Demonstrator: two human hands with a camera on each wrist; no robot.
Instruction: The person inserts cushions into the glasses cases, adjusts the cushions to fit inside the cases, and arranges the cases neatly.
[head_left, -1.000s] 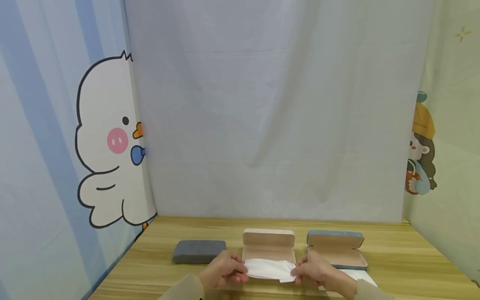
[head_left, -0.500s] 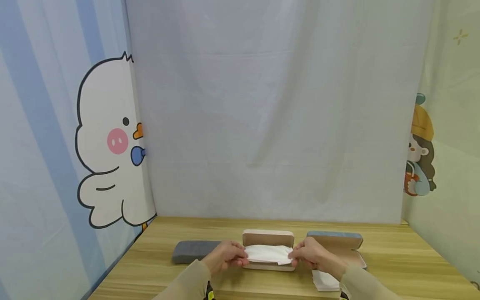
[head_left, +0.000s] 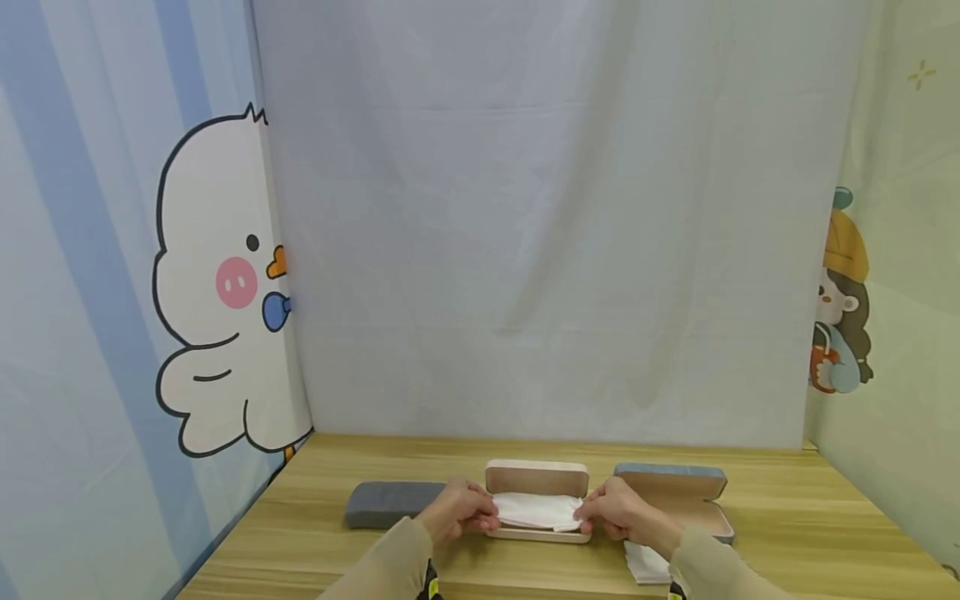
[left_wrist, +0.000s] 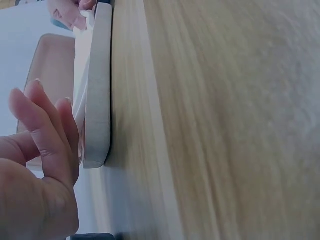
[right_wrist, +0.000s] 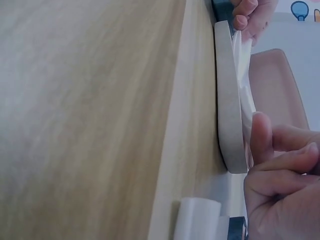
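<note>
A folded white cloth (head_left: 536,510) lies stretched between my two hands, over the lower half of an open cream glasses case (head_left: 537,536). My left hand (head_left: 457,512) pinches the cloth's left end; my right hand (head_left: 621,508) pinches its right end. Both wrist views show the cloth low inside the case, just behind its front wall (left_wrist: 98,90). The case's lid (right_wrist: 277,90) stands raised at the back, with a pinkish lining. Whether the cloth touches the case floor is hidden.
To the left lies a closed dark grey glasses case (head_left: 390,503), partly behind my left hand. An open blue case (head_left: 671,482) stands on the right, partly covered by my right hand. In front of it lies another white cloth (head_left: 647,564) on the wooden table (head_left: 810,533).
Both hands have carried the white cloth from in front of the cream case forward over its lower half, then slightly down into it. The cases have stayed put.
</note>
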